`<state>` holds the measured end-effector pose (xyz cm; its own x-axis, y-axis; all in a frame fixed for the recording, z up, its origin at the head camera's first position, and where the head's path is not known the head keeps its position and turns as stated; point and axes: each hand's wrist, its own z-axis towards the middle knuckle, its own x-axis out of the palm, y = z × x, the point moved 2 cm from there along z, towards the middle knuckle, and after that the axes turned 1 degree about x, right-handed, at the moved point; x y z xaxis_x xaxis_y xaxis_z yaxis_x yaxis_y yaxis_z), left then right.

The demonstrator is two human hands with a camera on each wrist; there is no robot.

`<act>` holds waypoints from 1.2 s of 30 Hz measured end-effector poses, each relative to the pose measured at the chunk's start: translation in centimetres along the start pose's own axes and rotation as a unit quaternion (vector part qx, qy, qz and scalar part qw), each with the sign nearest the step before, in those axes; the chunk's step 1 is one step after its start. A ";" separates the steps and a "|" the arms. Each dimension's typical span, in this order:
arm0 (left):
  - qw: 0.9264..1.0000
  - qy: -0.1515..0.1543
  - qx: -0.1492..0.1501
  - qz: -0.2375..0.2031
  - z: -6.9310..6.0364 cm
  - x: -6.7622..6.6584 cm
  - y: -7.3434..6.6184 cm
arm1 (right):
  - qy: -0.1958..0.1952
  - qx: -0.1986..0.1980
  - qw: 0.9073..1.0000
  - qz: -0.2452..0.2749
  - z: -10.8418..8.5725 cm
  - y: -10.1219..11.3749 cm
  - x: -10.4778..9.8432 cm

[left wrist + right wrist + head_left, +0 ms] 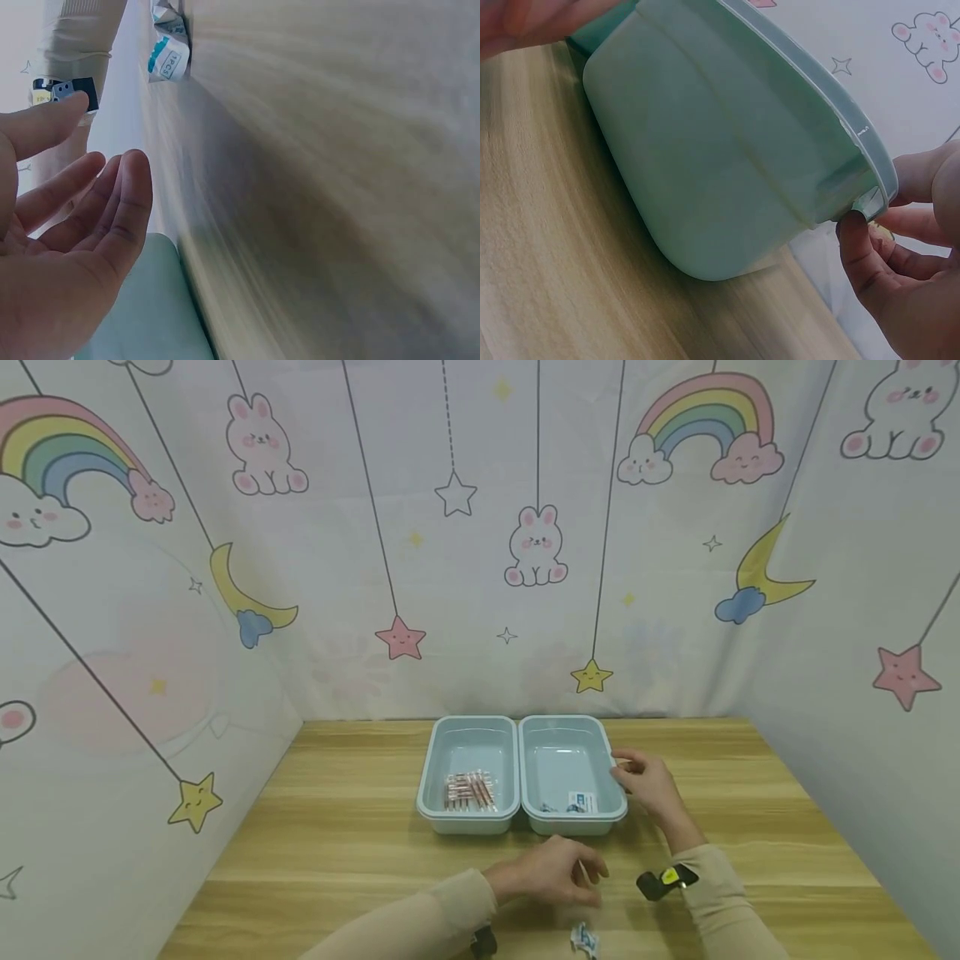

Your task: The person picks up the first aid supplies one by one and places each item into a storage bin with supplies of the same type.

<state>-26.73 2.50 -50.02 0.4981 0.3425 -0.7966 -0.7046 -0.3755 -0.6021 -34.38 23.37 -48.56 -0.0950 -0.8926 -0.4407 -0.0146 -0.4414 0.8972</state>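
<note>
Two light blue plastic bins stand side by side. The left bin (425, 785) holds several clear-wrapped sticks with reddish-brown shafts (471, 791). In the right bin (573, 827) lie a few small white-and-blue packets (582, 802). My right hand (651, 785) pinches the right bin's rim at its right side; the right wrist view shows thumb and fingers on either side of that rim (855, 127). In front of the bins, my left hand (551, 870) hovers over the table with loosely bent fingers and holds nothing. A crumpled white-and-blue packet (585, 941) marked "1PCS" lies near it.
The wood-grain table (337, 843) is bordered at the back and both sides by a white curtain (465, 677) printed with rabbits, stars and rainbows. A black wrist camera (663, 882) is strapped to the right sleeve.
</note>
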 end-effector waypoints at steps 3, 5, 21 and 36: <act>1.000 0.011 0.000 0.005 -0.2 0.3 -0.1 | 0.001 -0.004 1.000 -0.002 -0.1 0.2 -0.1; 1.000 0.019 0.004 0.012 -0.3 0.4 -0.1 | 0.002 -0.002 1.000 -0.001 -0.2 0.2 -0.1; 0.994 0.067 0.041 0.069 -1.3 0.2 0.2 | 0.003 0.005 1.000 0.001 0.0 0.2 -0.1; 0.994 0.071 0.038 0.072 -1.6 0.4 -0.1 | -0.006 0.002 1.000 0.004 0.0 -0.1 0.1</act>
<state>-25.65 1.24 -50.38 0.4512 0.1635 -0.8773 -0.8073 -0.3442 -0.4794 -34.35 23.33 -48.65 -0.1070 -0.8951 -0.4329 -0.0168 -0.4337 0.9009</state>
